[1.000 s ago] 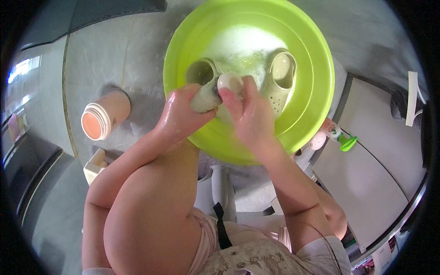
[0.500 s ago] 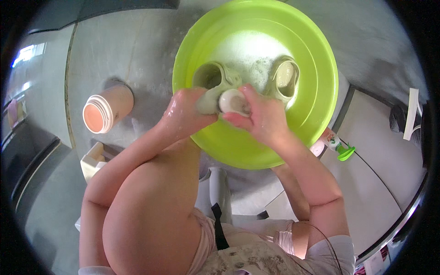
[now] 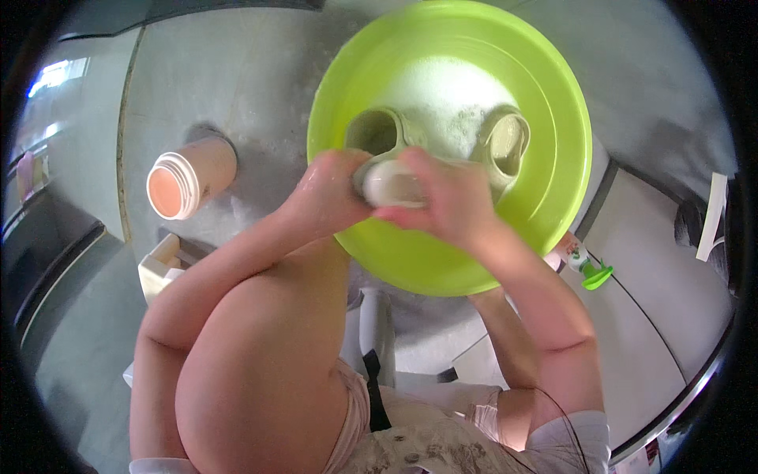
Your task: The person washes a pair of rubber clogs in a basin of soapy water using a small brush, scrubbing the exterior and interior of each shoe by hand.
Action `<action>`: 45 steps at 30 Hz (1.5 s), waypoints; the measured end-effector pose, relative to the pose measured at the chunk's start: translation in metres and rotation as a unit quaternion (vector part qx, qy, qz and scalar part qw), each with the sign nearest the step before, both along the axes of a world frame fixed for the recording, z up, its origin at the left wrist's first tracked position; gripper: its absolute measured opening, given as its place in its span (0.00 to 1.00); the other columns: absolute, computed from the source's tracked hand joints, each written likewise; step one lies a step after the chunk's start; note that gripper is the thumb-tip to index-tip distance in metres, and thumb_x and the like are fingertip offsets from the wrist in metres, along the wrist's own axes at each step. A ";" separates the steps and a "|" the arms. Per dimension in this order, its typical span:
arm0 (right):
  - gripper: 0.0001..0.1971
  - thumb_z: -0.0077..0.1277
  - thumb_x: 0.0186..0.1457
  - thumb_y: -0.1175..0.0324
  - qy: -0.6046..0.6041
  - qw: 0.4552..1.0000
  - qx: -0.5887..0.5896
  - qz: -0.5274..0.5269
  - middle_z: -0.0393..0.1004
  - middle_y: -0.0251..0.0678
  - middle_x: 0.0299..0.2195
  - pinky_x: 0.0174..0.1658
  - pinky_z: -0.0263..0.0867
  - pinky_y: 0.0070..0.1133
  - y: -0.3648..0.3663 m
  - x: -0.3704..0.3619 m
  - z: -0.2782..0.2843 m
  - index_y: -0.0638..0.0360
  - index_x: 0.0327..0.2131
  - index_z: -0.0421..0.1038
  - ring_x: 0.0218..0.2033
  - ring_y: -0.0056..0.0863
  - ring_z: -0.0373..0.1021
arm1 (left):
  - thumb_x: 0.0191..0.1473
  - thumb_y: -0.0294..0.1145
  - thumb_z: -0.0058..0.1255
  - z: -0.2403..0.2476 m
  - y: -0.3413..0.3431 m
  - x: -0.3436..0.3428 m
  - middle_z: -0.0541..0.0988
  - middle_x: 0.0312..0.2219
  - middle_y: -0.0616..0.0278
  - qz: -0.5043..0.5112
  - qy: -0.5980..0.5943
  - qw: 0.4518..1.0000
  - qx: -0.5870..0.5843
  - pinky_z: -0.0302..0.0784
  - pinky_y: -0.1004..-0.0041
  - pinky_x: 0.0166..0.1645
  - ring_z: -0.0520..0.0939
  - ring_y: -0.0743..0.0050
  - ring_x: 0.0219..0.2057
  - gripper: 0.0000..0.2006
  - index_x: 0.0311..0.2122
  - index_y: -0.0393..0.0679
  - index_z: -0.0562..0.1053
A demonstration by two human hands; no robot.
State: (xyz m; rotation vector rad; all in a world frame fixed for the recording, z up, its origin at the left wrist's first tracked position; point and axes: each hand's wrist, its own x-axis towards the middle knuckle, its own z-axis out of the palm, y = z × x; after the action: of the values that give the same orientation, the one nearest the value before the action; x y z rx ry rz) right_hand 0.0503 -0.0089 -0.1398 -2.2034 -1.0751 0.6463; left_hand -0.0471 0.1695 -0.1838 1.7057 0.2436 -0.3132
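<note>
A lime-green basin [image 3: 418,272] with white suds [image 3: 454,83] lies in front of me. At its near left side my left hand [image 3: 330,188] is closed round the near end of a pale grey-green shoe [image 3: 410,136], its opening facing up. My right hand [image 3: 454,193] grips a white rounded scrub brush [image 3: 392,184] against that end of the shoe; its bristles are hidden and the hand is smeared by motion. A second pale shoe [image 3: 505,146] rests in the suds to the right, apart from both hands.
On the grey floor at left lies a pale pink cylindrical container [image 3: 193,178], its open end toward me. Nearer stands a cream plastic object [image 3: 160,268]. Right of the basin is a bottle with a green pump top [image 3: 598,275], beside a light grey panel [image 3: 639,261].
The brush has shifted slightly left and down along the shoe with my right hand. Both hands keep their grip. The whole view has shifted a little, moving the basin rightward.
</note>
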 end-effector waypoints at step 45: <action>0.25 0.61 0.39 0.54 -0.108 0.983 0.146 0.037 0.71 0.30 0.24 0.28 0.69 0.22 0.044 -0.005 0.011 0.47 0.43 0.72 0.23 0.26 0.71 | 0.35 0.27 0.59 0.003 0.011 -0.004 0.78 0.26 0.51 0.072 -0.102 0.983 -0.134 0.73 0.71 0.36 0.78 0.71 0.29 0.17 0.35 0.34 0.73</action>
State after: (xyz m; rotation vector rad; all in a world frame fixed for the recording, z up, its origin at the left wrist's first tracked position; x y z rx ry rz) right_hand 0.0457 0.0353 -0.1284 -2.0159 -1.2768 0.2607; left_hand -0.0511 0.1802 -0.1812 1.4324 0.1632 -0.0591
